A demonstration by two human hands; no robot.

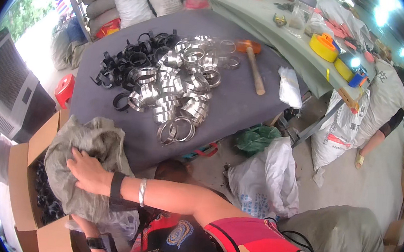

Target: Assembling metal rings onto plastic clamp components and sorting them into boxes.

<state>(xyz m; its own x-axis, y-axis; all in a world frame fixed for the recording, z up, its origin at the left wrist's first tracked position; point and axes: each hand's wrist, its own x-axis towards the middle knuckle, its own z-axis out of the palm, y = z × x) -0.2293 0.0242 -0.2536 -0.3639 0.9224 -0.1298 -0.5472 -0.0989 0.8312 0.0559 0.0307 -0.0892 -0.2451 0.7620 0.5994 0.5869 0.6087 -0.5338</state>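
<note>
1. Nearest the lens: a pink, red and black patterned shirt (228, 247), with a bare forearm reaching from its sleeve across to the left.
2. At that arm's end, the right hand (86, 170), wearing a black wristband and a silver bangle; spread nearly flat on a crumpled grey-green woven sack (94, 139), fingertips pressing into the cloth, nothing closed in the palm.
3. Left hand hidden under the sack past its black-strapped wrist; cannot tell how far open it is or what it grips.
4. Sack slumped over the corner of an open brown cardboard box (29, 157), partly filled with small black ring-shaped parts (44, 193), just beside the grey-covered surface (244, 101).
5. On that surface: a heap of shiny metal rings (178, 91) touching a heap of black rings (127, 61); a wooden-handled mallet (255, 65) to their right.
6. Likely trouble: held only by a flat palm, the sack could slide off the box corner and spill outside the box.
7. Also possible: the sack's weight folding a box flap inward, or a nudge rolling the metal rings nearest the surface's edge onto the floor.
</note>
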